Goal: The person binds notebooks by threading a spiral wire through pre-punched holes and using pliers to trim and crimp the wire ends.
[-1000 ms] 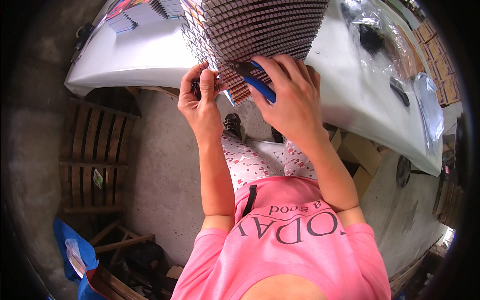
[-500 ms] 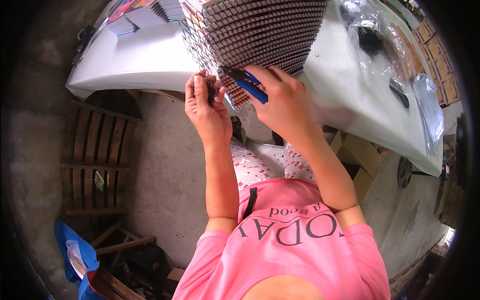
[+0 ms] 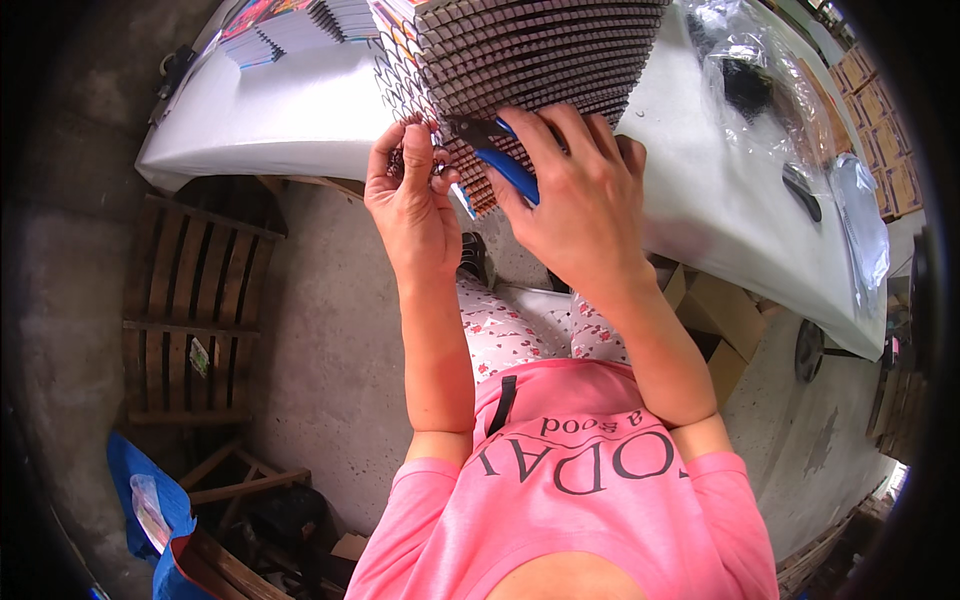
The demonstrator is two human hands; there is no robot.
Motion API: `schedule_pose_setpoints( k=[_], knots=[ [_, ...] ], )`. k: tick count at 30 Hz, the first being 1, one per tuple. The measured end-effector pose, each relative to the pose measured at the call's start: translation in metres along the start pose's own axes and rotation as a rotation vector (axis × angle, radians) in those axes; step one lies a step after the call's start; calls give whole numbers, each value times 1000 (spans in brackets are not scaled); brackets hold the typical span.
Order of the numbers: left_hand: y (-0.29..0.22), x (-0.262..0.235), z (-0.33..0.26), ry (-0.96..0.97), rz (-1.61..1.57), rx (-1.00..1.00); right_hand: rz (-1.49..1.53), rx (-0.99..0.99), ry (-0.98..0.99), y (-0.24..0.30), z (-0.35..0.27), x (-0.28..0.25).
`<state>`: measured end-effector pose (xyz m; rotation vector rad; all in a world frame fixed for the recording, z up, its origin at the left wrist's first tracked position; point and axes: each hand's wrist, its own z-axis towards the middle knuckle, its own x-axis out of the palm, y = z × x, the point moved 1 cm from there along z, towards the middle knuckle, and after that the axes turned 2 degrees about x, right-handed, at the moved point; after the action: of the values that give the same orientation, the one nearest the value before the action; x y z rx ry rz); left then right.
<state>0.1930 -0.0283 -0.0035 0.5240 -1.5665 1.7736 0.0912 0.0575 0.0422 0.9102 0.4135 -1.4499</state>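
A tall stack of wire-bound books (image 3: 540, 60) stands at the table's near edge, its dark binding coils turned toward me in rows. My right hand (image 3: 588, 205) is closed round wire cutters with blue handles (image 3: 512, 176). Their dark jaws (image 3: 465, 130) are at the left corner of the stack, by the coil ends; whether the jaws are apart I cannot tell. Just left of that corner, my left hand (image 3: 418, 215) has its fingers curled round a small clump of dark wire offcuts (image 3: 396, 163). The fingers partly hide the clump.
More coil-bound books (image 3: 285, 35) lie at the table's far left. On the white-covered table (image 3: 250, 115), clear plastic wrap (image 3: 770, 75) and a black-handled tool (image 3: 800, 192) lie right. Below are a wooden pallet (image 3: 190, 310), a cardboard box (image 3: 725, 320) and a blue bag (image 3: 150, 500).
The fingers of my right hand have lifted and spread a little on the cutters. My left thumb and fingers have shifted round the wire clump. Both hands stay by the same corner.
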Motion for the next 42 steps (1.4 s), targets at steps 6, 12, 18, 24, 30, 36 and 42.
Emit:
schedule_pose_setpoints(
  k=[6,12,18,24,30,36,42],
  knots=[
    [-3,6,1,38,185,176,-8,-54,-27,-5,4,5],
    [-7,9,3,-14,297,189,210,67,112,-19,-7,7],
    [-11,3,2,33,332,180,87,-45,-56,-13,1,-3],
    [-10,6,-1,24,350,195,53,-27,-56,0,8,-1],
    [-6,6,-4,30,339,227,78,-28,47,-3,8,4],
    [-14,4,-11,-74,399,259,240,-24,119,-18,3,-5],
    [4,12,-55,107,-212,-383,474,101,222,-95,-39,-47]
  ],
)
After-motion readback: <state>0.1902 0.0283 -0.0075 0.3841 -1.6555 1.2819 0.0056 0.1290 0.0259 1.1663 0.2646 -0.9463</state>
